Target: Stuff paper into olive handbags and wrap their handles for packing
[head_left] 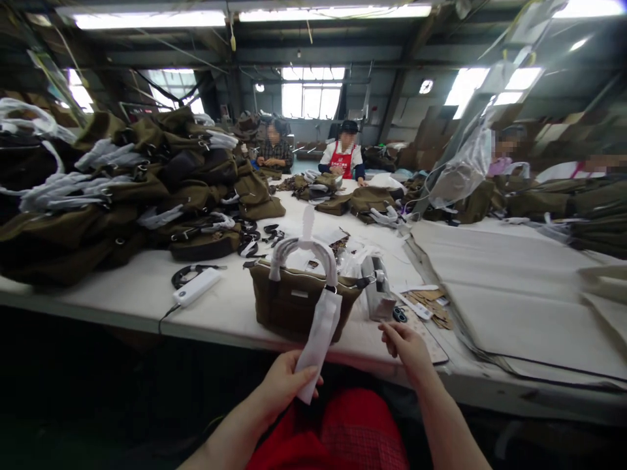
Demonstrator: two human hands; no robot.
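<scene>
Olive-green cloth handbag [277, 307] stands on your long white desk [122, 287], curved handles [329, 258] already wrapped. Your left grip [287, 382] pinches its flat white sleeve [318, 336]; that part seems unfinished. Your right grip [405, 343] is curled; I can't tell if it's empty.

A: colour of the bag [274, 308] by the counter's [117, 287] front edge?
B: olive brown tbh. handle wrap [329, 261] and sleeve [321, 329] are white, apron [341, 166] past the far edge is red with white print.
</scene>
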